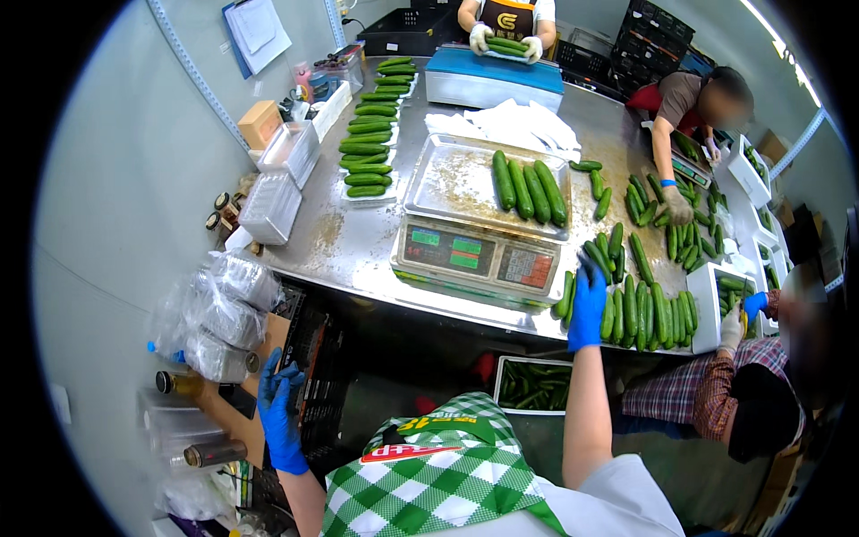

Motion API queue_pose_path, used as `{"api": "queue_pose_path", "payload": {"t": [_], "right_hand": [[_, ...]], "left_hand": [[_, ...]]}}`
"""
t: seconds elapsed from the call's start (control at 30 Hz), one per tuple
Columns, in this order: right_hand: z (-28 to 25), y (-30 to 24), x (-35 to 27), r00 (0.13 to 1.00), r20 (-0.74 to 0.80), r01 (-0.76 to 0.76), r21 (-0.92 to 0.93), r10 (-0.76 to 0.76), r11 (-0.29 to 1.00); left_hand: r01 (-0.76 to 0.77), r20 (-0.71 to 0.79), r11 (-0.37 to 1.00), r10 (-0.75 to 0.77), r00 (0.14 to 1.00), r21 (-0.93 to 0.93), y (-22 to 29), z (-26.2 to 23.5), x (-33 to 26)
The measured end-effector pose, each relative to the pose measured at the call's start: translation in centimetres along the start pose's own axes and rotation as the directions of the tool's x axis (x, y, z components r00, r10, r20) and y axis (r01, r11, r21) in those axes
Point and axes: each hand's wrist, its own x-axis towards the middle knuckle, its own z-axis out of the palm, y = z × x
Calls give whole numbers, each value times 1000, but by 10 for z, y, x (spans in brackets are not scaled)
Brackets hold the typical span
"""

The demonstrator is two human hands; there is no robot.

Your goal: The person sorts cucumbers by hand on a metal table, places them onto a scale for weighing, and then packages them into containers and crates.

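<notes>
My right hand [588,306], in a blue glove, reaches over the table's near edge onto a cluster of cucumbers [616,249] right of the scale. Its fingers look stretched out, with the tips partly hidden among the cucumbers. My left hand [281,413], also blue-gloved, hangs in the air left of my body, fingers loosely bent and apart, holding nothing. Several cucumbers [530,190] lie side by side on the right part of the steel pan of a digital scale [479,255]. A row of loose cucumbers [650,315] lines the table edge beside my right hand.
Trays of cucumbers [368,150] form a column at left on the steel table [327,246]. Across stands a co-worker holding cucumbers over a blue-topped machine [494,76]. Two others work at right, near a white foam box [707,304]. Another cucumber box [534,385] sits below the table.
</notes>
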Motion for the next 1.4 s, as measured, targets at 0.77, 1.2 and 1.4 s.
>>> {"api": "queue_pose_path", "payload": {"t": [0.77,1.2,1.4], "right_hand": [[57,15,-113,885,465,101,-165,-13,981],[13,-43,-16,919,365,178,-41,-151,983],[-39,-44,77,977,104,193,-74,-185,978]], "left_hand": [[72,107,997,-74,992,19,-36,26,29],[125,135,992,-124,983,-3,-65,113,134],[255,71,967,-254,965,-6,-160,114,231]]}}
